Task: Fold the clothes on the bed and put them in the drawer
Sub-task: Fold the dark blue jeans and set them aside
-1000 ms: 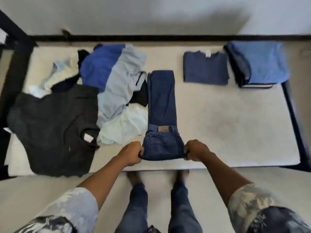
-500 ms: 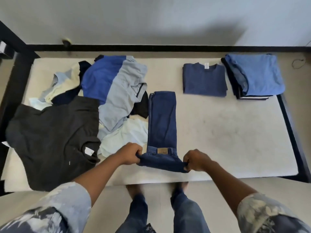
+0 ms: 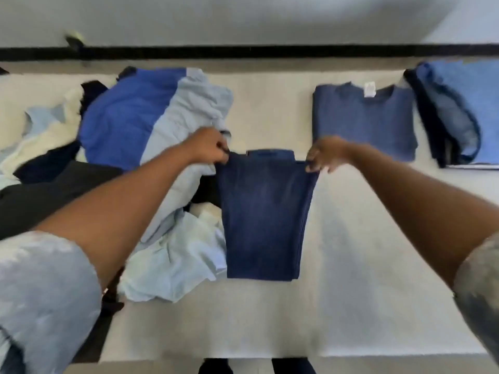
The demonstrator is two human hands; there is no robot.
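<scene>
On the bed [image 3: 351,306] the jeans [image 3: 263,217] lie doubled over in the middle, just right of a loose pile of clothes [image 3: 129,122]. The left hand [image 3: 208,147] and right hand [image 3: 326,153] each pinch a far corner of the jeans. Beyond on the right lie a folded shirt [image 3: 363,122] and a folded stack [image 3: 459,112].

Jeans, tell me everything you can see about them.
The jeans are dark blue denim, folded double and lying flat on the bed, with the fold nearest. The left hand and right hand each pinch a far corner. Their left edge touches pale shirts, and a lower layer peeks out at the far end.
</scene>
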